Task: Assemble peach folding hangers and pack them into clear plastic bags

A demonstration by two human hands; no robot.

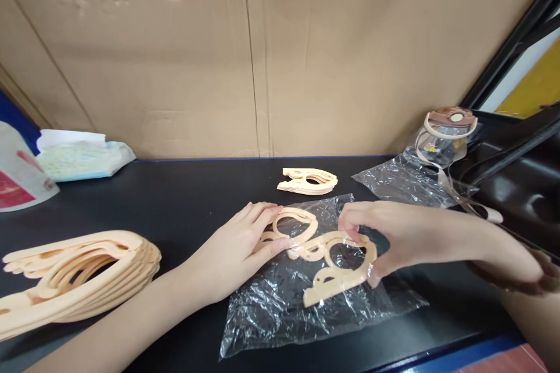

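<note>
A clear plastic bag (280, 309) lies crumpled on the black table (184, 198) in front of me. On it rest beige plastic ring-shaped pieces. My left hand (245, 247) lies over one beige piece (301, 222), fingers curled on its left side. My right hand (385, 233) pinches a second beige piece (339, 280) between thumb and fingers, through or against the bag film. The two pieces touch in the middle.
A stack of beige pieces (79, 277) sits at the near left, a small pile (308, 180) at the back centre. Another clear bag (402, 183) and a clear bottle with a beige lid (444, 134) stand at the right. Packets lie far left before a cardboard wall.
</note>
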